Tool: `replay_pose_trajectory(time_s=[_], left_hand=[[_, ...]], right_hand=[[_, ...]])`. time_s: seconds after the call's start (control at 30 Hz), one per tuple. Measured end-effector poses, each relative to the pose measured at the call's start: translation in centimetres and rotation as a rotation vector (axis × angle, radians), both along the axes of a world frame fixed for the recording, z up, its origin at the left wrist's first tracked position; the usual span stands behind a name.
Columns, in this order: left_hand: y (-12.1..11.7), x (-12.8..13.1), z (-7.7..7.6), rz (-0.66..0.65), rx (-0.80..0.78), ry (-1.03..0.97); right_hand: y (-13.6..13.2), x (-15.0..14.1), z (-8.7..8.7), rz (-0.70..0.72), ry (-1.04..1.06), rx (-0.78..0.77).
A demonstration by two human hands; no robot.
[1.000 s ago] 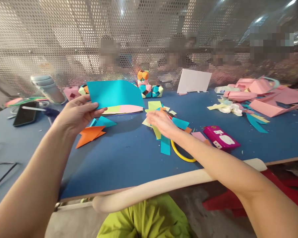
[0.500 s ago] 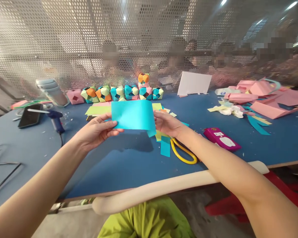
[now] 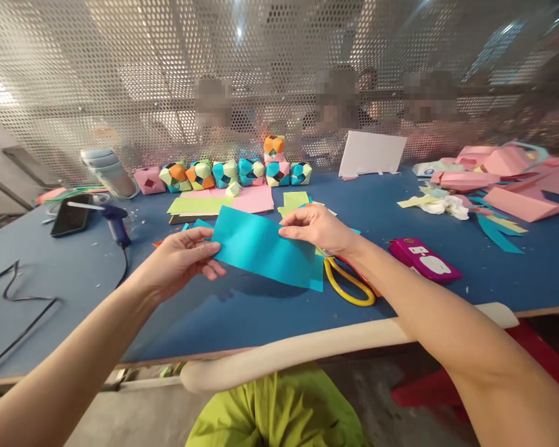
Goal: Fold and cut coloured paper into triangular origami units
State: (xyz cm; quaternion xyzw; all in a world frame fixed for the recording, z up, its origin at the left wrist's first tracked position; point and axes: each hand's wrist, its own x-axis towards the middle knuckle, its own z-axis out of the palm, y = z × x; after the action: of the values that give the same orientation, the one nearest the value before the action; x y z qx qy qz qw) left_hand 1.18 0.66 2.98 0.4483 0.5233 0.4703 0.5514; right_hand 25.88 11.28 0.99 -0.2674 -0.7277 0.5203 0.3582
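Observation:
A rectangular sheet of blue paper hangs between my hands above the table, tilted down toward the right and gently curved. My left hand pinches its left edge between thumb and fingers. At the upper edge, my right hand grips the sheet with thumb and forefinger. Below my right wrist lie yellow-handled scissors, their blades mostly hidden. Green and pink paper sheets are stacked behind the blue sheet, and small green pieces lie just beyond my right hand.
Folded paper balls line the back. A glue gun, a phone and a bottle stand or lie left. Rightward are a purple packet, a white card and pink paper. A pale tube borders the front edge.
The blue sheet, curled over at its right end before, now lies spread and tilted. My right hand has shifted from its right end to the upper edge. The view has turned slightly left.

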Motion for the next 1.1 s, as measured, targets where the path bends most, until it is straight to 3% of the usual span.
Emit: replay_pose_trajectory(time_s=[0.2, 0.4, 0.57, 0.73, 0.9, 1.1], left_hand=[[-0.1, -1.7, -1.1, 0.041, 0.045, 0.277], [0.2, -2.5, -2.3, -0.097, -0.059, 0.361], [1.1, -2.3, -2.7, -0.104, -0.035, 0.499], [2.6, -2.2, -3.6, 0.023, 0.155, 0.634], [3.7, -1.6, -4.2, -0.1, 0.135, 0.507], [4.5, 0.8, -3.8, -0.301, 0.212, 0.708]], right_hand=[[-0.1, -0.6, -1.0, 0.004, -0.16, -0.015], [0.7, -0.6, -2.7, 0.047, -0.404, 0.19], [0.7, -0.5, -2.9, 0.054, -0.526, 0.308], [1.0, -0.3, -2.9, 0.069, -0.496, 0.244], [1.2, -0.4, -3.4, 0.067, -0.466, 0.18], [0.0, -2.3, -3.9, -0.052, -0.239, 0.047]])
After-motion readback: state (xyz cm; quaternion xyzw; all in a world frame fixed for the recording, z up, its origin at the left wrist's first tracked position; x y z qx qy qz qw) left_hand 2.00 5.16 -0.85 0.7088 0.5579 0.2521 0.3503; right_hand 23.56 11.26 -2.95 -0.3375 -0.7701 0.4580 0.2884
